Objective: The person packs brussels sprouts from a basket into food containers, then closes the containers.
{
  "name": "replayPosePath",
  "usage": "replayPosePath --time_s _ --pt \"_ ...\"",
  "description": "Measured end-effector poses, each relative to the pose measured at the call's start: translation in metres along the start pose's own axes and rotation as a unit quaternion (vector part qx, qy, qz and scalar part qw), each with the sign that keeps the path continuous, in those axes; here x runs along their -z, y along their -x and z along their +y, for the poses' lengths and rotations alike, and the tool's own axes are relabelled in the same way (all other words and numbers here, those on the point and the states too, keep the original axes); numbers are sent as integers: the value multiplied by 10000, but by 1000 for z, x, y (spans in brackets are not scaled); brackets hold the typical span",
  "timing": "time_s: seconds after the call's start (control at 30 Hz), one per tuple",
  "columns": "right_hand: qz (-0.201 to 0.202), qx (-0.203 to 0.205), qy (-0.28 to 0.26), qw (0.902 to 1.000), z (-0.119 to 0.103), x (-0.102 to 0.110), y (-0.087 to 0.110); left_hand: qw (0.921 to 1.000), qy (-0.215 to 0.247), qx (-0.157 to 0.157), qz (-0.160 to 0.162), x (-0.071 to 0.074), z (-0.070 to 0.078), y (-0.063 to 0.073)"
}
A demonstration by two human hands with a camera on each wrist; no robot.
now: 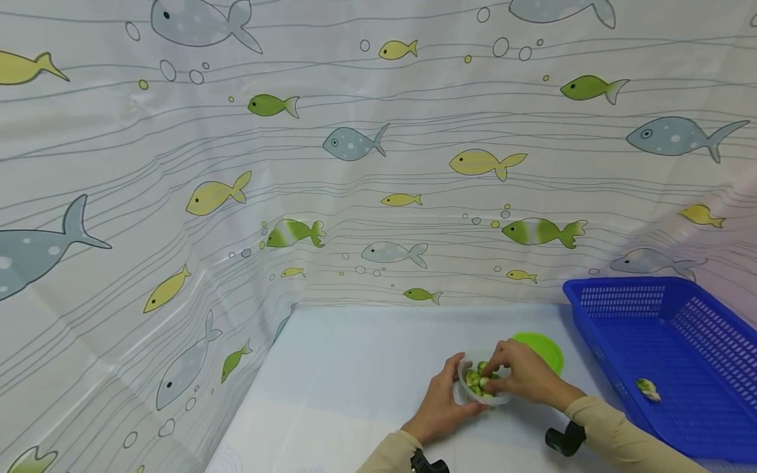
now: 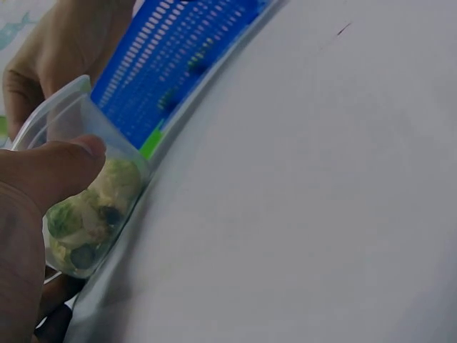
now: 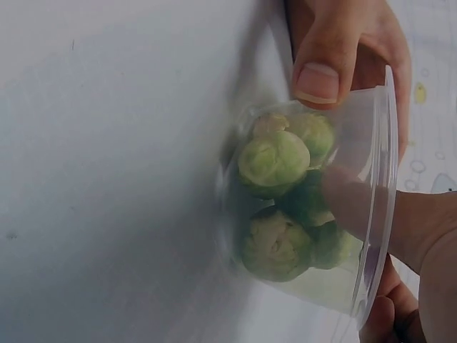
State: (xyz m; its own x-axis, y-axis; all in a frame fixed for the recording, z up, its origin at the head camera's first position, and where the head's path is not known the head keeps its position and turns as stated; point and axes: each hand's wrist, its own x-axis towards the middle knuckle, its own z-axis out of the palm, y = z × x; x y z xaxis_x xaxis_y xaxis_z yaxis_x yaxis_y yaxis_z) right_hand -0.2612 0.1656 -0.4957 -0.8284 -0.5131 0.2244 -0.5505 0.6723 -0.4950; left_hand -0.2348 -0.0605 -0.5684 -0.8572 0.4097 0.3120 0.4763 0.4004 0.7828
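A round clear plastic tub (image 3: 321, 289) stands on the white table, partly filled with Brussels sprouts (image 1: 473, 379). My left hand (image 1: 440, 404) grips it from the left, the thumb along the near side and the fingers around the far side. Over the rim from the right, my right hand (image 1: 523, 373) reaches inside, its thumb and fingers curled on a sprout among the others. Through the tub wall, the right wrist view shows that thumb against several green sprouts (image 3: 275, 161). The right fingertips are partly hidden by sprouts and rim.
Just behind the right hand lies a round bright green lid (image 1: 547, 353). A blue perforated plastic basket (image 1: 627, 358) takes up the table's right side, with a pale green sprout (image 1: 648, 389) lying in it. Fish-patterned sheeting (image 1: 355, 217) walls in the back and left.
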Motion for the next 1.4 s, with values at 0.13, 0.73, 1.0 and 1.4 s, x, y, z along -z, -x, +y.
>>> replayPosePath --time_s 0.13,0.73,1.0,1.4 --pt "32 48 -27 10000 -1 0 1 10000 10 23 -12 0 1 0" --pt "245 95 -111 9996 -2 -2 4 10000 -36 67 41 -2 0 2" --pt "173 221 -44 9996 -2 1 3 9999 35 156 23 -1 1 1" --pt "25 409 -602 9973 2 26 6 10000 -30 32 35 0 2 1"
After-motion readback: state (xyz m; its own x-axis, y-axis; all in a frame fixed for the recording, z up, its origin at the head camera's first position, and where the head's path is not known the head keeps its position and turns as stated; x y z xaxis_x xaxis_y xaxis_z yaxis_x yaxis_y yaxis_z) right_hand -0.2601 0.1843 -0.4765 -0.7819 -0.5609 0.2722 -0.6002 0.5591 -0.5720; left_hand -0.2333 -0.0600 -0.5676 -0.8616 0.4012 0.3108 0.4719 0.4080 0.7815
